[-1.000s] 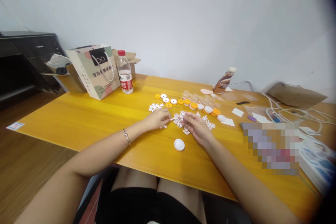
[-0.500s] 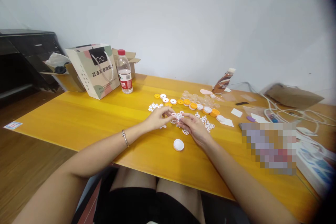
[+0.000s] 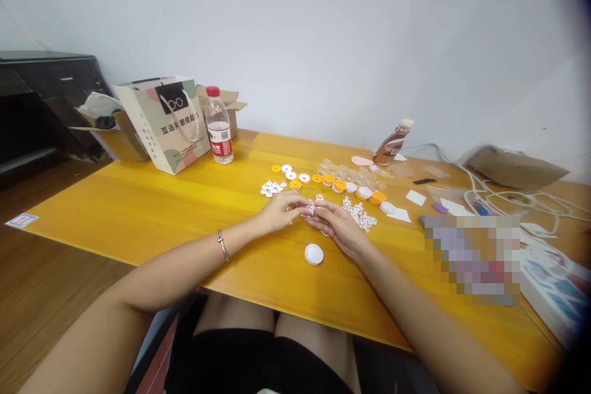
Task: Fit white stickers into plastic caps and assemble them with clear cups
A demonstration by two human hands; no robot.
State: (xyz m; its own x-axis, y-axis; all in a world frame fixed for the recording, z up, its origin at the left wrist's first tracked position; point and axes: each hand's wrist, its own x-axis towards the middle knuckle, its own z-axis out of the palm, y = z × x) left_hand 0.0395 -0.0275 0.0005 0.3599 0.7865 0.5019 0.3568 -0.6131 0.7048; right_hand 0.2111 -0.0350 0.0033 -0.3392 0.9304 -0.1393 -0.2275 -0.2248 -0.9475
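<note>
Between my two hands is a small white openwork plastic piece (image 3: 311,210). My left hand (image 3: 282,209) pinches it from the left, thumb and fingers closed. From the right, my right hand (image 3: 336,223) grips the same piece with its fingertips. Fingers cover much of it, so its full shape is hidden. More white openwork pieces (image 3: 359,214) lie in a pile just right of my right hand. Nearer to me sits a round white lid-like disc (image 3: 314,253). Small white parts with stems (image 3: 272,188) are grouped beyond my left hand.
Orange and white round discs (image 3: 339,186) form a row behind my hands, with clear plastic domes (image 3: 344,171) behind them. A water bottle (image 3: 219,129) and paper bag (image 3: 168,126) stand left. A brown drink bottle (image 3: 392,143), cables (image 3: 489,194) and a pixelated flat object (image 3: 475,261) are right.
My hands have drawn closer together around the white openwork piece, and my fingers now cover more of it. The surrounding things stay where they were.
</note>
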